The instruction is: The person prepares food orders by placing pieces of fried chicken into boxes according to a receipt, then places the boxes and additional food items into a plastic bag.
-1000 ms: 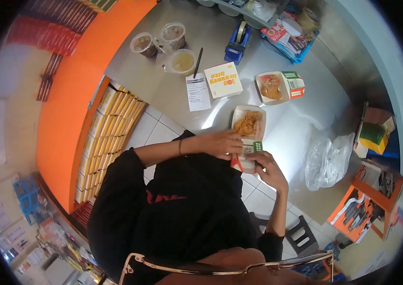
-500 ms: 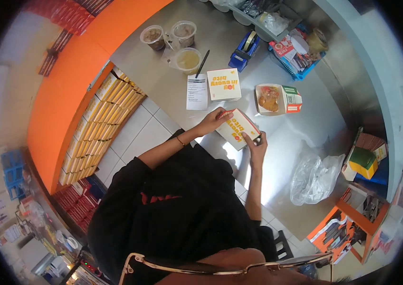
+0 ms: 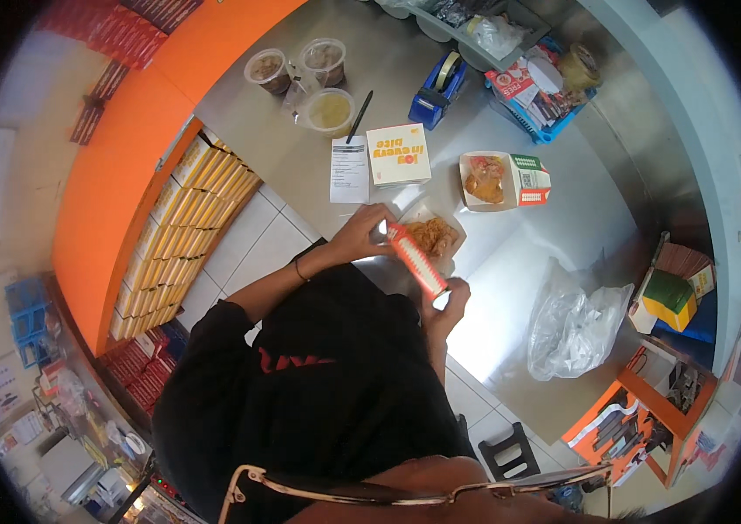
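Both my hands are on a small paper food box, whose raised lid (image 3: 418, 264) shows a red-and-white patterned edge. Inside the opened box lies golden fried food (image 3: 431, 236). My left hand (image 3: 365, 233) grips the lid's left end, while my right hand (image 3: 446, 312) pinches its lower right end. Just beyond stands a closed white box (image 3: 399, 155) with yellow lettering. To its right, another box (image 3: 527, 182) lies open with fried chicken (image 3: 485, 182) in it. A printed slip (image 3: 349, 177) and a black pen (image 3: 360, 117) lie left of the closed box.
Lidded plastic cups (image 3: 328, 112) stand at the far left of the metal table. A blue tape dispenser (image 3: 437, 92), a grey bin (image 3: 510, 54) and a blue basket (image 3: 554, 129) are at the back. Right of me lies a clear plastic bag (image 3: 573, 327); stacked boxes (image 3: 200, 218) fill a left shelf.
The box in my hands was closed with its lettered top showing. Its lid is now lifted toward me, uncovering the fried food. Both hands have shifted slightly left and nearer to me.
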A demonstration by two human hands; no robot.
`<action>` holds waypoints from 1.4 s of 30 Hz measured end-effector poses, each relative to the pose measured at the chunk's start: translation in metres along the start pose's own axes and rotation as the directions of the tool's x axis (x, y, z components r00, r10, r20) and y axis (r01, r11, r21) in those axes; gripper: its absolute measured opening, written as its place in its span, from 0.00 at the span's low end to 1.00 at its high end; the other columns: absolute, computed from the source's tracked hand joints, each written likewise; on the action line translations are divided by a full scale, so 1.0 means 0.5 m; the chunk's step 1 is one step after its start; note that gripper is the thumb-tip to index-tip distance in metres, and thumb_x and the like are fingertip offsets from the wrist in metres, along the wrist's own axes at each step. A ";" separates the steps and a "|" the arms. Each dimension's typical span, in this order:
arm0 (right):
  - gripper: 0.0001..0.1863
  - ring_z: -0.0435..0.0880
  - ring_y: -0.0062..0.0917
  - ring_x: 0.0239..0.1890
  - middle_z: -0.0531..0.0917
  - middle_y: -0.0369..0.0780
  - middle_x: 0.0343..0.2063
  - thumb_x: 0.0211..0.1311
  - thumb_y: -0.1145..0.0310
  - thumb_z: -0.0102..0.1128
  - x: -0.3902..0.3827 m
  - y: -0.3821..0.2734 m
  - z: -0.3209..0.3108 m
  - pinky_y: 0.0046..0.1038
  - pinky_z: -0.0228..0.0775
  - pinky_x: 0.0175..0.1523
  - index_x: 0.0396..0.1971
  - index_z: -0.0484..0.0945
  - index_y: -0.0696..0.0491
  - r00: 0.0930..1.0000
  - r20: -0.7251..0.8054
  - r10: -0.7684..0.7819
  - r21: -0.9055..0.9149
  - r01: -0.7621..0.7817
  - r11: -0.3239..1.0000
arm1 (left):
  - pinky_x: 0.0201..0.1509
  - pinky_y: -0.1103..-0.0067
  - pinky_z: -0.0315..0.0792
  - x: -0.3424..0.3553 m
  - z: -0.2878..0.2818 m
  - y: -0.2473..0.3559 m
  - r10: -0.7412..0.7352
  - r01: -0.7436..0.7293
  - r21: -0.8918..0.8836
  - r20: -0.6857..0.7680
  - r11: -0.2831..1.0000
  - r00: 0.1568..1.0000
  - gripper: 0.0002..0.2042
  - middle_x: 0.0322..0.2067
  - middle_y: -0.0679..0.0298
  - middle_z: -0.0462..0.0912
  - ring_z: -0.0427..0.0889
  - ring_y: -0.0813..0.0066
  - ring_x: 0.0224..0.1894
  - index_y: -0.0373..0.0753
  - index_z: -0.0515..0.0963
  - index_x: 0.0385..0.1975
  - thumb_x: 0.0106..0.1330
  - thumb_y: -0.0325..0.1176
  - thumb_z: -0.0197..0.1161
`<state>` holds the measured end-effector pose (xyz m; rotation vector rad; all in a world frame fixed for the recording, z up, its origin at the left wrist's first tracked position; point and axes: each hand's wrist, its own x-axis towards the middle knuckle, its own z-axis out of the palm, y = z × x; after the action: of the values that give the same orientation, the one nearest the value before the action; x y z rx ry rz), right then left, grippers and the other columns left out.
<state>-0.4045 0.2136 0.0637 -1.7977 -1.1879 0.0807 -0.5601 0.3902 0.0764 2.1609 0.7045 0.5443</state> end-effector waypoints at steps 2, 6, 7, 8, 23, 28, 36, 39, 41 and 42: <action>0.18 0.72 0.38 0.35 0.71 0.45 0.30 0.38 0.72 0.69 -0.020 -0.007 -0.006 0.31 0.64 0.43 0.29 0.70 0.57 0.997 -0.013 -0.077 -0.057 0.076 0.995 | 0.55 0.70 0.58 -0.024 -0.005 -0.006 0.034 -0.034 0.021 -0.006 0.999 0.999 0.22 0.36 0.62 0.72 0.68 0.58 0.45 0.40 0.72 0.36 0.43 0.40 0.72; 0.15 0.73 0.27 0.36 0.73 0.40 0.31 0.46 0.71 0.67 -0.023 0.005 0.012 0.26 0.65 0.42 0.30 0.70 0.58 0.960 -0.009 0.280 0.219 -0.271 0.937 | 0.46 0.75 0.66 -0.006 0.009 -0.013 -0.041 0.047 -0.101 0.060 0.994 0.997 0.23 0.33 0.63 0.74 0.73 0.68 0.38 0.39 0.72 0.37 0.47 0.45 0.71; 0.14 0.74 0.26 0.36 0.74 0.39 0.32 0.50 0.70 0.66 -0.004 0.008 0.019 0.27 0.66 0.42 0.31 0.70 0.58 0.875 0.097 0.475 0.425 -0.468 0.775 | 0.42 0.77 0.68 0.010 0.017 -0.006 -0.197 0.220 -0.257 0.113 0.941 0.974 0.24 0.31 0.64 0.74 0.74 0.72 0.35 0.37 0.71 0.37 0.48 0.47 0.70; 0.13 0.74 0.25 0.36 0.75 0.39 0.33 0.53 0.69 0.65 0.027 -0.006 0.019 0.27 0.67 0.42 0.33 0.71 0.58 0.749 0.238 0.618 0.575 -0.622 0.532 | 0.42 0.77 0.68 0.027 0.036 -0.003 -0.196 0.220 -0.261 0.114 0.940 0.974 0.24 0.31 0.64 0.74 0.74 0.72 0.35 0.37 0.71 0.37 0.48 0.47 0.70; 0.16 0.74 0.24 0.43 0.74 0.42 0.40 0.54 0.76 0.58 0.042 0.088 0.030 0.26 0.69 0.50 0.42 0.68 0.57 0.691 0.511 0.512 0.774 -0.629 0.077 | 0.31 0.84 0.64 0.100 0.067 -0.010 -0.263 0.509 -0.401 0.527 0.762 0.808 0.22 0.26 0.68 0.75 0.70 0.81 0.29 0.36 0.79 0.34 0.53 0.51 0.67; 0.15 0.75 0.25 0.43 0.76 0.40 0.40 0.55 0.74 0.57 0.025 0.078 0.034 0.26 0.68 0.51 0.43 0.68 0.58 0.699 0.476 0.534 0.804 -0.592 0.057 | 0.30 0.84 0.63 0.091 0.077 -0.034 -0.290 0.569 -0.455 0.546 0.686 0.786 0.19 0.26 0.69 0.75 0.70 0.82 0.29 0.35 0.78 0.31 0.53 0.46 0.69; 0.19 0.77 0.27 0.45 0.77 0.43 0.41 0.52 0.79 0.56 0.006 0.089 0.013 0.29 0.68 0.54 0.47 0.68 0.61 0.642 0.577 0.505 0.775 -0.626 -0.090 | 0.39 0.85 0.70 0.072 0.094 -0.026 -0.331 0.692 -0.544 0.619 0.474 0.713 0.16 0.28 0.67 0.76 0.75 0.82 0.35 0.33 0.76 0.32 0.55 0.41 0.68; 0.21 0.76 0.30 0.47 0.77 0.44 0.43 0.52 0.79 0.55 0.009 0.089 0.009 0.31 0.66 0.56 0.48 0.67 0.62 0.662 0.584 0.470 0.789 -0.599 -0.138 | 0.40 0.85 0.70 0.065 0.092 -0.020 -0.315 0.566 -0.492 0.502 0.662 0.805 0.16 0.29 0.66 0.76 0.75 0.81 0.35 0.33 0.75 0.31 0.56 0.41 0.68; 0.22 0.75 0.31 0.48 0.76 0.44 0.44 0.52 0.79 0.55 0.012 0.072 0.002 0.32 0.64 0.57 0.49 0.67 0.63 0.662 0.592 0.459 0.785 -0.603 -0.143 | 0.40 0.85 0.70 0.063 0.089 -0.019 -0.329 0.540 -0.382 0.494 0.750 0.805 0.17 0.31 0.65 0.77 0.76 0.80 0.35 0.34 0.75 0.32 0.56 0.42 0.67; 0.22 0.75 0.31 0.48 0.76 0.44 0.44 0.52 0.79 0.55 0.011 0.070 0.005 0.32 0.64 0.57 0.49 0.67 0.63 0.662 0.593 0.458 0.784 -0.604 -0.143 | 0.40 0.85 0.70 0.062 0.089 -0.018 -0.330 0.541 -0.382 0.493 0.750 0.805 0.17 0.31 0.65 0.77 0.76 0.80 0.35 0.34 0.75 0.32 0.56 0.42 0.67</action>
<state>-0.3789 0.2165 0.0392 -0.8208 -0.0519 1.2423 -0.5135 0.3905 0.0468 1.4593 0.7187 0.0079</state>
